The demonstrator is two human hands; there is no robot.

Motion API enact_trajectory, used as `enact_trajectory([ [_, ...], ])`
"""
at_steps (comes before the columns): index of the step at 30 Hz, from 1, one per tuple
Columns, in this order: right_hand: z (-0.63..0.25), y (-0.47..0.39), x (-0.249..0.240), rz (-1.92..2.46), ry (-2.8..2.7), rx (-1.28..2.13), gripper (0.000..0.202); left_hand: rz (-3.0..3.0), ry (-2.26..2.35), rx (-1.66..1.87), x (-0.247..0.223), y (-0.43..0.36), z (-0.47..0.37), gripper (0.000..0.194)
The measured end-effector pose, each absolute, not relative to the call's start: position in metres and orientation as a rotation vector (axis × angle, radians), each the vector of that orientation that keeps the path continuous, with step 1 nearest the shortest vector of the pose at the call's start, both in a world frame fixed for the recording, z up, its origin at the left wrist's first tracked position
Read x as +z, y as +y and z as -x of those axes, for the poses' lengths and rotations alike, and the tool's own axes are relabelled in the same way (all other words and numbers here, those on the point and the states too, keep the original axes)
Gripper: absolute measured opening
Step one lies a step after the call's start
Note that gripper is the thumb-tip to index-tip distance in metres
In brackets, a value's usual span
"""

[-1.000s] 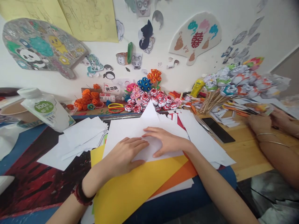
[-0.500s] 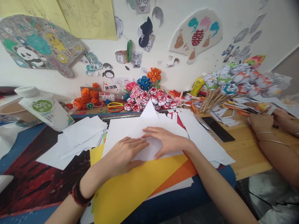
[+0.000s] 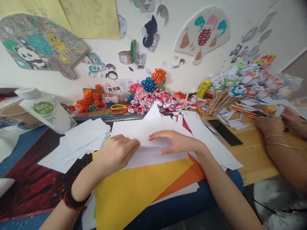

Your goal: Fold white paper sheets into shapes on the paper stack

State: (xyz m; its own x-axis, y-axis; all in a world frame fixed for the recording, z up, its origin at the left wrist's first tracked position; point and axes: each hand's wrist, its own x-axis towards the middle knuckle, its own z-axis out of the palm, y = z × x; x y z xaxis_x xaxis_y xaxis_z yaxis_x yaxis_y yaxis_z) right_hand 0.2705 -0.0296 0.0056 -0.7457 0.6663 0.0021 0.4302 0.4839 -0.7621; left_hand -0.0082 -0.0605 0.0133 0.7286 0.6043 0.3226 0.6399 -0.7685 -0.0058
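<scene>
A folded sheet of white paper (image 3: 152, 126) lies in front of me, with its pointed tip toward the wall and a straight lower edge near my hands. My left hand (image 3: 117, 151) has its fingers curled together at the left part of that edge, pinching the paper. My right hand (image 3: 177, 141) is over the right part, its fingers stretched out and the thumb apart below them. More white paper lies beneath. Under it are a yellow sheet (image 3: 136, 191) and an orange sheet (image 3: 184, 179).
White paper slips (image 3: 83, 137) and a white bottle (image 3: 45, 110) are on the left. Paper flowers (image 3: 158, 100) line the wall. At right lie white sheets (image 3: 211, 140), a phone (image 3: 225, 132) and a bouquet (image 3: 249, 81). Another person's hands (image 3: 272, 124) work at far right.
My left hand has drawn back left and curled its fingers, where before they lay flat on the paper. My right hand has shifted slightly right, and the paper's lower edge now shows lifted.
</scene>
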Motion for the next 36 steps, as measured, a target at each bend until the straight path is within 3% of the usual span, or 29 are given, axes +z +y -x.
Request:
enact_trajectory([
  [3, -0.273, -0.026, 0.005, 1.092, -2.194, 1.091, 0.038, 2.759, -1.300, -0.587, 0.015, -0.053, 0.019, 0.033],
  [12, -0.274, -0.015, -0.015, 1.376, -1.743, 1.157, 0.039, 2.779, -2.063, -1.108, 0.015, -0.027, 0.048, 0.033],
  [19, -0.281, -0.014, -0.015, 1.614, -1.820, 0.994, 0.029, 2.753, -2.196, -1.397, -0.018, -0.013, 0.035, 0.033],
  [26, -0.285, -0.011, -0.020, 1.739, -1.841, 0.872, 0.028, 2.805, -2.296, -1.737, -0.008, -0.014, 0.029, 0.047],
  [36, -0.284, -0.008, -0.020, 1.844, -1.976, 0.626, 0.029, 2.730, -2.315, -1.470, -0.028, -0.015, 0.025, 0.045],
])
